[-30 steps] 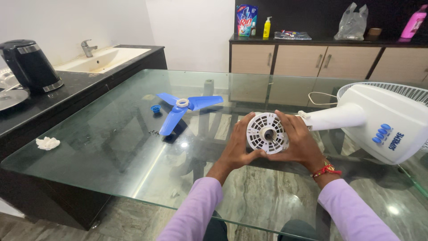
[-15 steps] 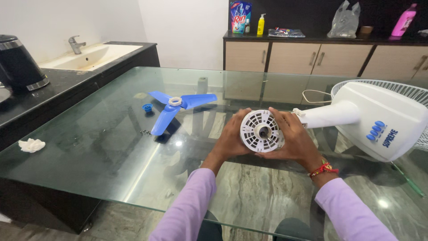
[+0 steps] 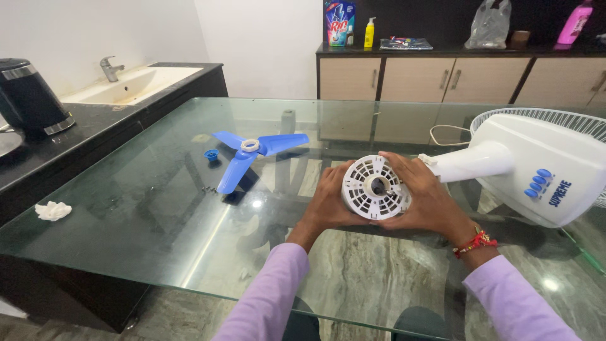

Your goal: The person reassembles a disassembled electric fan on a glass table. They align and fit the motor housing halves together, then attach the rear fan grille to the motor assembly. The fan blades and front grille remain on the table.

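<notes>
A round white fan motor cover (image 3: 374, 187) stands on its edge just above the glass table (image 3: 158, 208). It has lots of little slots and a dark hole in the middle. The left hand (image 3: 328, 202) and right hand (image 3: 426, 199) cup it from both sides, face turned up toward the person.

Both arms wore long lilac sleeves of smooth, plain cloth, ending just short of the wrists. The left hand (image 3: 328, 202) was bare; the right hand (image 3: 428, 203) had a red-and-gold thread bracelet (image 3: 475, 242) at its wrist.
</notes>
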